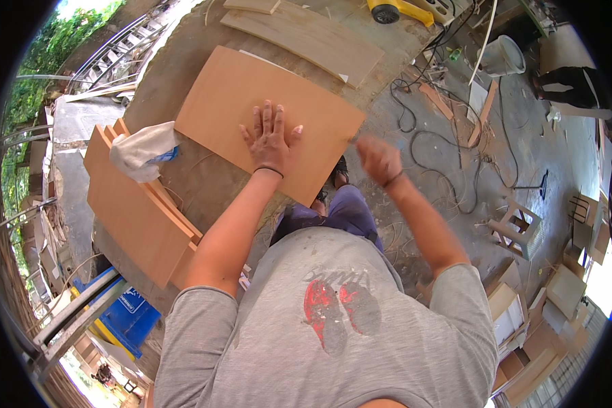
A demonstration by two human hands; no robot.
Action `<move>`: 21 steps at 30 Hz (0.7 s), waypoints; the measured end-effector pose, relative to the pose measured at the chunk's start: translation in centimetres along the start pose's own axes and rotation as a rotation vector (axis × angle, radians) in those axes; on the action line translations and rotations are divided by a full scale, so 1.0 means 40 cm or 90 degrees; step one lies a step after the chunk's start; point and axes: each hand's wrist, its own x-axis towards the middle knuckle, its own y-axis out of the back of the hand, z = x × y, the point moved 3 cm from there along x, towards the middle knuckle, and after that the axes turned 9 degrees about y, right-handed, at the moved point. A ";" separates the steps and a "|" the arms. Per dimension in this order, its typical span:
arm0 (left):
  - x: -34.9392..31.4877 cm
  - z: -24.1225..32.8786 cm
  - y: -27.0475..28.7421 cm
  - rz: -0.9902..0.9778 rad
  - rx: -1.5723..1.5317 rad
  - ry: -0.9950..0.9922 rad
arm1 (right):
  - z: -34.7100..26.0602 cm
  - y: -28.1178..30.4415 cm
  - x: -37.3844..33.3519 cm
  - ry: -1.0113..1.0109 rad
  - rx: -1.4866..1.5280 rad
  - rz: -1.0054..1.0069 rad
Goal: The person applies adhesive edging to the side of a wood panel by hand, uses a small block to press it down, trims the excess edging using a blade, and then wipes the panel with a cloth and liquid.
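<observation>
A light-brown wooden board (217, 88) lies in front of me, its near corner close to my legs. My left hand (272, 139) rests flat on it, palm down, with fingers spread. Just past the board's right edge is my right hand (379, 161), closed and slightly smeared by motion. A small thin thing seems to stick out from its fingers toward the edge, too unclear to name. Beyond the far edge lies a paler plank (302, 41).
Stacked brown panels (129, 211) stand at the left with a whitish cloth (139, 153) on top. A yellow power tool (400, 12) is at the far side. Black cables (449, 180), wood scraps, a bucket (503, 58) and a small stool (517, 228) are on the right-hand floor.
</observation>
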 end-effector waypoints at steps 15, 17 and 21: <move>-0.008 -0.002 0.011 -0.012 0.009 0.007 | 0.058 0.007 0.034 -0.069 -0.007 -0.117; -0.007 -0.001 0.005 -0.010 0.004 0.005 | 0.135 0.043 0.084 -0.200 -0.104 -0.188; 0.006 -0.004 0.007 0.005 -0.004 0.002 | 0.049 0.020 0.024 -0.018 0.055 0.013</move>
